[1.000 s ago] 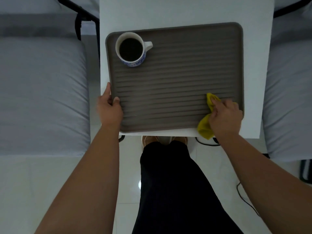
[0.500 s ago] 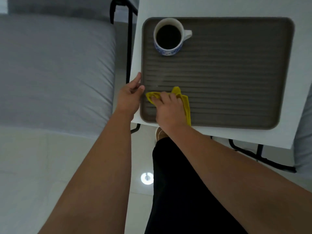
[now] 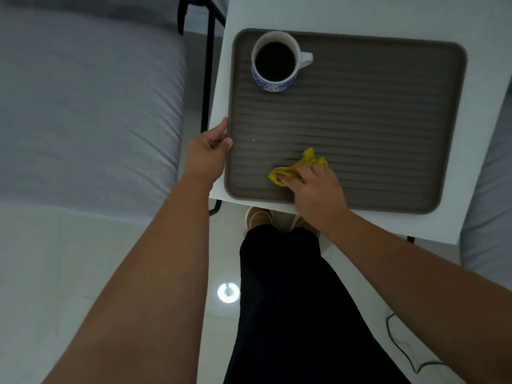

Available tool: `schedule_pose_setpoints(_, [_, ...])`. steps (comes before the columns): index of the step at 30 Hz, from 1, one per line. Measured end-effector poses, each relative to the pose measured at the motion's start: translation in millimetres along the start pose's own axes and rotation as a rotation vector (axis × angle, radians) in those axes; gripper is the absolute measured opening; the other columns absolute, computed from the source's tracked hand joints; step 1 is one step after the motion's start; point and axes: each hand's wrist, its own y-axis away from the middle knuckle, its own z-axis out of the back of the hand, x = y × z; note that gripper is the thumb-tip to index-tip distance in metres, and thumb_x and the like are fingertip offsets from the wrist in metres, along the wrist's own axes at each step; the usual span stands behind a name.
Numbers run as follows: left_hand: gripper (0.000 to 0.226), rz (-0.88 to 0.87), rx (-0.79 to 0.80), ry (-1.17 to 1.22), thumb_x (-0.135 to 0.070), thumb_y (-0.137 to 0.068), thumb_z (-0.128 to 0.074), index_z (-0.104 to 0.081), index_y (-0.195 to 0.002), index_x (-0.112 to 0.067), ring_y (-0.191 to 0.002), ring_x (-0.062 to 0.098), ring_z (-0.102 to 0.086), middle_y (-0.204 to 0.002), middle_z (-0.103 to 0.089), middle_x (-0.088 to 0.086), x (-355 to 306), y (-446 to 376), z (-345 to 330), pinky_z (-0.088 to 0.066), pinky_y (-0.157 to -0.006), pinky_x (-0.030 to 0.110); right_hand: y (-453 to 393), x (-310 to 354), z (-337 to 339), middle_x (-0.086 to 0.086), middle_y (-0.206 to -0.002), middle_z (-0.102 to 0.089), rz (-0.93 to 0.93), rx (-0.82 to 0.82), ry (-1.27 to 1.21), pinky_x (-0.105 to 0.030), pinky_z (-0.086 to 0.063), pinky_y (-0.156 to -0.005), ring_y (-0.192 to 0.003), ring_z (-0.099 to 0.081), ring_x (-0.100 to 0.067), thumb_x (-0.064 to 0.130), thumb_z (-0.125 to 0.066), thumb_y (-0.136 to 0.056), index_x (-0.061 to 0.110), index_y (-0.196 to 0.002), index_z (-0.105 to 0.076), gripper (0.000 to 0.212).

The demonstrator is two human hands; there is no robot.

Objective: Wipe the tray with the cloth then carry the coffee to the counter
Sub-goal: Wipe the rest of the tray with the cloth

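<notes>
I am wiping the tray (image 3: pixel 388 112) on the white counter (image 3: pixel 360 12): my right hand (image 3: pixel 313 187) is pressing the yellow cloth (image 3: pixel 288 170) onto the ribbed near-left area, fingers curled over it. My left hand (image 3: pixel 206 153) is gripping the tray's left rim. The coffee (image 3: pixel 275 65) is standing at the far-left corner, not yet lifted. Judging from this, wiping is under way; carrying is outstanding.

right hand (image 3: pixel 313 187) is pressing the yellow cloth (image 3: pixel 293 169) onto the ribbed tray (image 3: pixel 360 120); left hand (image 3: pixel 206 151) is gripping its left rim; coffee mug (image 3: pixel 275 65) is sitting at the far-left corner.
</notes>
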Motion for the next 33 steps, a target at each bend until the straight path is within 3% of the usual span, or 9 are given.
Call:
schedule_pose_setpoints(3, [0.044,-0.005,-0.023,-0.004,-0.007,-0.091,-0.059,-0.056,-0.132,-0.022,-0.098,0.009,-0.060,-0.098,-0.064,-0.007,-1.0,2.5,-2.7,-0.046,-0.104,0.040,34.1,-42.1,7.9,-0.013,-0.091,-0.064,-0.091,-0.029,-0.008,-0.039,-0.045,-0.063,-0.076,-0.057,-0.035,0.012,-0.050,-0.073,0.020,-0.100,-0.073,0.037])
schedule_pose_setpoints(7, [0.042,-0.009,-0.045,0.034,-0.006,-0.093,-0.056,-0.055,-0.134,-0.019,-0.107,0.011,-0.062,-0.112,-0.067,0.001,-1.4,9.0,-9.0,-0.044,-0.106,0.034,71.1,-89.0,20.3,-0.016,-0.087,-0.062,-0.194,-0.038,-0.019,-0.042,-0.043,-0.059,-0.074,-0.056,-0.039,0.012,-0.045,-0.076,0.018,-0.101,-0.073,0.038])
schedule_pose_setpoints(10, [0.042,-0.008,-0.049,0.046,-0.007,-0.094,-0.056,-0.054,-0.134,-0.020,-0.112,0.012,-0.062,-0.116,-0.067,0.002,-2.1,9.8,-9.5,-0.044,-0.106,0.031,65.8,-88.3,19.2,-0.017,-0.082,-0.060,-0.175,-0.048,-0.050,-0.043,-0.044,-0.061,-0.072,-0.055,-0.038,0.010,-0.044,-0.076,0.015,-0.099,-0.074,0.038])
schedule_pose_setpoints(13, [0.043,-0.027,-0.047,0.034,-0.007,-0.094,-0.055,-0.053,-0.135,-0.019,-0.117,0.015,-0.059,-0.125,-0.064,0.007,-1.8,9.8,-9.3,-0.042,-0.108,0.032,41.4,-59.8,10.8,-0.015,-0.078,-0.058,-0.073,-0.045,-0.124,-0.041,-0.045,-0.063,-0.067,-0.054,-0.035,0.005,-0.049,-0.071,0.017,-0.100,-0.074,0.040])
schedule_pose_setpoints(18, [0.043,-0.036,-0.071,-0.010,-0.008,-0.093,-0.055,-0.054,-0.135,-0.020,-0.107,0.012,-0.062,-0.114,-0.068,0.006,-3.7,11.0,-10.6,-0.044,-0.106,0.031,-15.3,29.3,-6.2,-0.009,-0.090,-0.062,0.061,0.037,-0.179,-0.037,-0.046,-0.066,-0.078,-0.058,-0.033,0.010,-0.064,-0.059,0.028,-0.102,-0.072,0.048])
schedule_pose_setpoints(22, [0.043,-0.071,-0.107,-0.123,-0.008,-0.094,-0.054,-0.053,-0.135,-0.020,-0.086,-0.002,-0.057,-0.091,-0.065,-0.010,-8.1,12.1,-12.5,-0.043,-0.084,0.005,-35.9,79.8,-8.6,-0.001,-0.098,-0.064,0.098,0.143,-0.124,-0.033,-0.046,-0.068,-0.085,-0.059,-0.026,0.018,-0.077,-0.056,0.032,-0.089,-0.074,0.036])
schedule_pose_setpoints(27, [0.043,-0.094,-0.092,-0.180,-0.009,-0.093,-0.055,-0.054,-0.135,-0.020,-0.085,0.002,-0.059,-0.085,-0.061,-0.020,-5.8,13.6,-9.5,-0.048,-0.096,0.025,-16.2,44.6,-4.0,-0.003,-0.099,-0.062,0.140,0.137,-0.113,-0.039,-0.046,-0.073,-0.086,-0.057,-0.030,0.019,-0.061,-0.070,0.033,-0.101,-0.071,0.036])
schedule_pose_setpoints(29, [0.042,-0.104,-0.096,-0.173,-0.008,-0.094,-0.054,-0.053,-0.135,-0.018,-0.081,-0.001,-0.059,-0.085,-0.060,-0.022,-6.5,16.0,-11.8,-0.048,-0.097,0.025,1.3,15.1,-1.0,-0.004,-0.096,-0.062,0.111,0.140,-0.108,-0.038,-0.046,-0.072,-0.083,-0.057,-0.031,0.018,-0.046,-0.073,0.033,-0.104,-0.070,0.042])
schedule_pose_setpoints(33, [0.042,-0.105,-0.099,-0.154,-0.008,-0.095,-0.052,-0.052,-0.136,-0.017,-0.109,0.011,-0.062,-0.117,-0.065,-0.004,-11.9,21.3,-13.1,-0.044,-0.104,0.024,49.4,-54.8,9.0,-0.012,-0.087,-0.062,0.020,0.082,-0.124,-0.037,-0.044,-0.066,-0.072,-0.056,-0.032,0.007,-0.051,-0.070,0.026,-0.099,-0.074,0.041])
